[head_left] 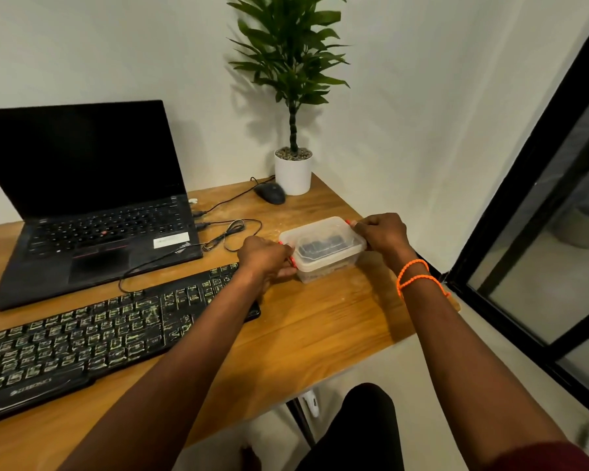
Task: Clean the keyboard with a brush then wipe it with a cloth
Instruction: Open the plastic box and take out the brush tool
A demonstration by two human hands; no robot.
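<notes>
Head view: left hand [262, 256] and right hand [383, 234] grip opposite ends of a clear lidded plastic box [323, 249] with red clips, dark contents inside. Box sits on wooden desk [320, 328], right of the dusty black keyboard [92, 338] at near left. Open laptop [92, 198] far left; mouse [270, 193] and potted plant [293, 164] by the far white wall. Dark-framed window at right.
</notes>
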